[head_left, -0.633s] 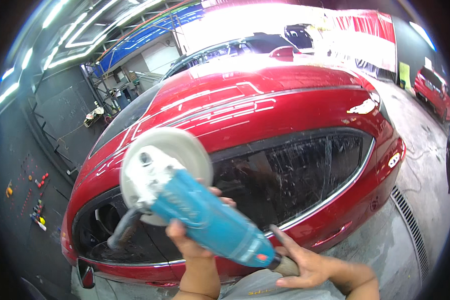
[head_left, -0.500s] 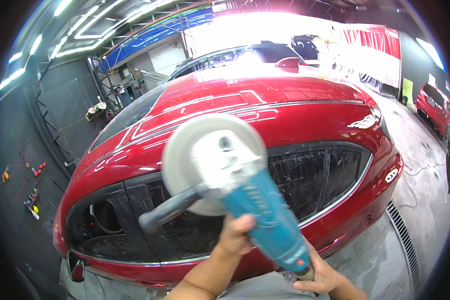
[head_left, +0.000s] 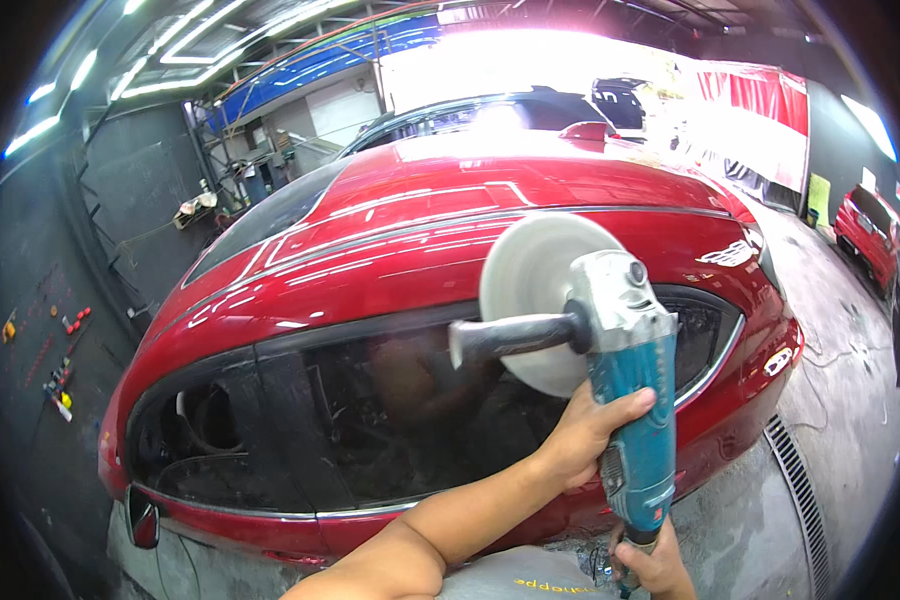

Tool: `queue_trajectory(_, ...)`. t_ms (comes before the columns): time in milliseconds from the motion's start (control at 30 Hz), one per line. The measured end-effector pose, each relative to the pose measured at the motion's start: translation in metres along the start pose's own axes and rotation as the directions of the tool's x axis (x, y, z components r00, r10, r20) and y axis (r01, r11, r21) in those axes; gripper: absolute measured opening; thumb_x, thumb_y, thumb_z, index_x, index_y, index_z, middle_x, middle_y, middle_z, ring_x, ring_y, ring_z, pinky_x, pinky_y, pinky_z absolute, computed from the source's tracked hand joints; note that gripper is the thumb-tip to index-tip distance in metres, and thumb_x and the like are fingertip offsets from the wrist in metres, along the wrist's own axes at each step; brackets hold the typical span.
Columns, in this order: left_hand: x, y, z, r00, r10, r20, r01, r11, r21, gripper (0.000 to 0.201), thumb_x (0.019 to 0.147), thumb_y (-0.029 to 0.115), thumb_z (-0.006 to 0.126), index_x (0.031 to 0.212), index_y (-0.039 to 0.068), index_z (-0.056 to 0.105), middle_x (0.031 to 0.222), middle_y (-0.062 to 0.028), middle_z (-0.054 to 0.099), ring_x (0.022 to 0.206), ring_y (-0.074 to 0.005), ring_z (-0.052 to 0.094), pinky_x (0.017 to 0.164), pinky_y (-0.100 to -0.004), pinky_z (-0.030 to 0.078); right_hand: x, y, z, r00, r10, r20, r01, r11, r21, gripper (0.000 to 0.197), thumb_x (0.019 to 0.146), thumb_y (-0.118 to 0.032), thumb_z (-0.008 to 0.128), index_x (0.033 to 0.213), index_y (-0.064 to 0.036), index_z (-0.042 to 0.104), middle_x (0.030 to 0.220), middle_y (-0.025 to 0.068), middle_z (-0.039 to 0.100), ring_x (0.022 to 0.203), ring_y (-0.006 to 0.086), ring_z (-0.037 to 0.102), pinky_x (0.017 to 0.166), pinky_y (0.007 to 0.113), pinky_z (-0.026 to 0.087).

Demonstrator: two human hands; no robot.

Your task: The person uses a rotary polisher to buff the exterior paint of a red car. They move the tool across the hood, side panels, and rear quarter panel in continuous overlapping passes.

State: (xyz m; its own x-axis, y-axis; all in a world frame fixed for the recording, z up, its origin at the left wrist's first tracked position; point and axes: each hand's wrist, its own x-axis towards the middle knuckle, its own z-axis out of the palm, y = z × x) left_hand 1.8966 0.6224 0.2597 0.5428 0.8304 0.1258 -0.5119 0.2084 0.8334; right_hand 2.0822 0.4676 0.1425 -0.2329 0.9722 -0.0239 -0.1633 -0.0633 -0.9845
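A teal rotary polisher [head_left: 638, 400] with a silver head is held up in front of the red car [head_left: 390, 260]. My left hand [head_left: 592, 435] wraps round the middle of its body, thumb lying across the teal casing. At the rear end, where the cord leaves, my right hand [head_left: 660, 565] is closed round the tool. The pale round pad [head_left: 535, 280] faces the car near the roof edge and rear window; I cannot tell whether it touches. The black side handle [head_left: 520, 335] points left, with no hand on it.
A side mirror [head_left: 142, 518] sticks out at the car's front left. A floor drain grate [head_left: 798, 500] runs along the right. Beyond stand a dark car [head_left: 450, 120] and another red car [head_left: 870, 230]. Small tools [head_left: 65, 390] hang on the left wall.
Both hands have carried the polisher to the right, turning it more upright. Its pad has shifted from the middle of the car toward the rear window, and my left forearm reaches farther across.
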Motion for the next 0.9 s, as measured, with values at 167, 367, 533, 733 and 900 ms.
queue_trajectory(167,-0.07,0.024,-0.067,0.986,0.164,0.026,-0.163,0.986,-0.036,0.082,0.087,0.046,0.084,0.147,0.0,0.051,0.129,-0.0165,0.066,0.12,-0.0284,0.069,0.101,-0.0475,0.061,0.018,0.0,0.054,0.989,-0.045,0.139,0.063,0.989,-0.131,0.078,0.09,-0.035,0.088,0.146,-0.0029,0.044,0.097,0.0028,0.066,0.073,0.0099,0.062,0.063,0.028,0.052)
queue_trajectory(367,-0.163,0.062,-0.139,0.896,0.441,-0.057,-0.443,0.875,-0.197,0.109,0.08,0.045,0.088,0.163,0.002,0.033,0.139,-0.0248,0.06,0.13,-0.0421,0.066,0.107,-0.0583,0.058,0.063,-0.027,0.151,0.946,0.007,0.324,0.156,0.866,-0.475,0.114,0.084,-0.026,0.086,0.17,0.0008,0.015,0.16,0.0236,0.047,0.147,0.0335,0.048,0.122,0.045,0.039)
queue_trajectory(533,-0.237,0.089,-0.2,0.72,0.686,-0.104,-0.689,0.69,-0.222,0.118,0.077,0.053,0.089,0.164,0.002,0.028,0.14,-0.0261,0.06,0.129,-0.046,0.065,0.109,-0.0612,0.054,0.1,-0.026,0.227,0.813,0.171,0.556,0.184,0.831,-0.525,0.118,0.087,-0.016,0.083,0.173,-0.0053,0.003,0.163,0.0295,0.044,0.151,0.0354,0.047,0.124,0.044,0.038)
queue_trajectory(733,-0.317,0.155,-0.259,0.39,0.905,-0.173,-0.921,0.385,-0.059,0.109,0.095,0.069,0.07,0.163,-0.001,0.024,0.132,-0.0263,0.061,0.117,-0.0444,0.068,0.107,-0.0646,0.05,0.134,-0.064,0.339,0.622,0.124,0.773,0.414,0.786,-0.46,0.11,0.094,-0.013,0.078,0.173,-0.0045,0.001,0.16,0.036,0.045,0.144,0.0468,0.053,0.12,0.049,0.044)
queue_trajectory(900,-0.348,0.188,-0.254,0.266,0.885,-0.382,-0.96,0.279,-0.022,0.104,0.096,0.076,0.057,0.16,-0.002,0.031,0.128,-0.026,0.061,0.11,-0.0433,0.071,0.095,-0.0646,0.059,0.16,-0.068,0.351,0.274,-0.146,0.951,0.767,0.63,-0.125,0.101,0.096,-0.014,0.072,0.171,-0.0006,0.006,0.16,0.0394,0.039,0.144,0.0543,0.048,0.12,0.052,0.042)
